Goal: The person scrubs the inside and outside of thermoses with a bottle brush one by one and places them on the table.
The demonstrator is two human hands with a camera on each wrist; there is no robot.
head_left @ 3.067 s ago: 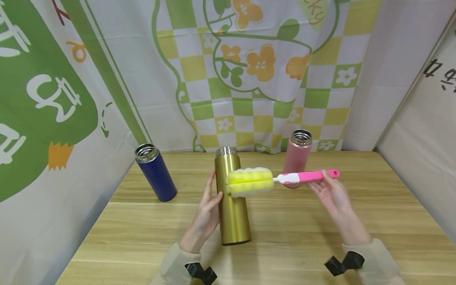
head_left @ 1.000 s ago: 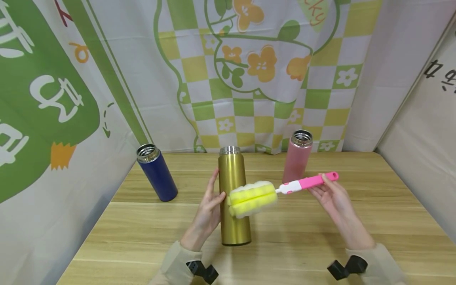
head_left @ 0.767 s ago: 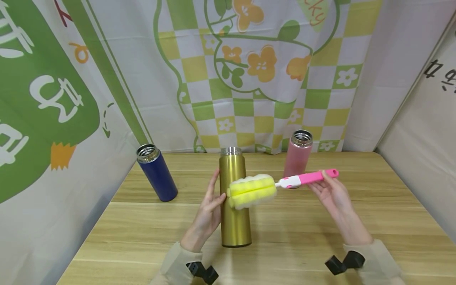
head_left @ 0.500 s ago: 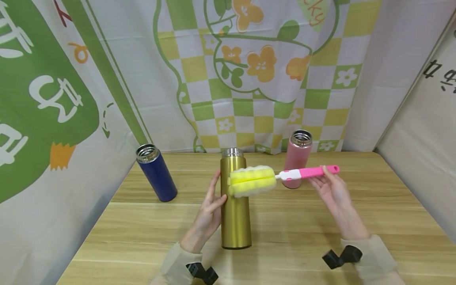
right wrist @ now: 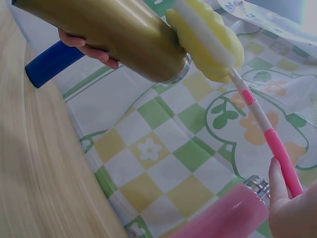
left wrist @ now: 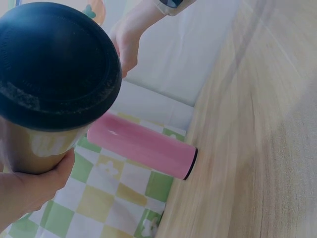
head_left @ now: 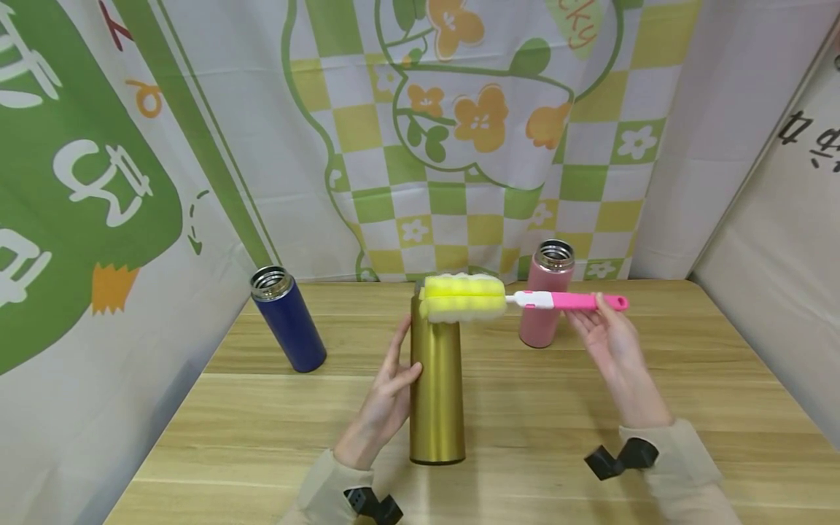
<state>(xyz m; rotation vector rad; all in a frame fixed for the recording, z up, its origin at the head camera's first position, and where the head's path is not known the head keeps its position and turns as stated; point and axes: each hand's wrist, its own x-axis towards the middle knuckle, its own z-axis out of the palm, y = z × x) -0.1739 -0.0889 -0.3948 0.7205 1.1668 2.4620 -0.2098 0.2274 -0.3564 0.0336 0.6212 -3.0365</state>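
Note:
My left hand (head_left: 386, 401) grips a gold thermos bottle (head_left: 437, 401) along its left side, thumb toward the front. The bottle is held up, for its black base (left wrist: 54, 64) faces the left wrist camera. My right hand (head_left: 615, 357) pinches the pink handle of a bottle brush (head_left: 464, 299) near its end. Level in the head view, the brush's yellow and white sponge head overlaps the top of the gold bottle and mostly hides its steel neck. In the right wrist view the sponge (right wrist: 210, 39) is right beside the bottle's upper end, outside the mouth.
An uncapped navy blue bottle (head_left: 289, 321) stands at the left of the wooden table (head_left: 262, 445). Behind the brush handle stands an uncapped pink bottle (head_left: 539, 328). A printed curtain (head_left: 420, 197) hangs along the table's far edge, with more fabric at both sides.
Over the last second the brush has swung up from the gold bottle's middle to its neck, going down and up before. The bottle has shifted slightly right and nearer me. Both holds are kept.

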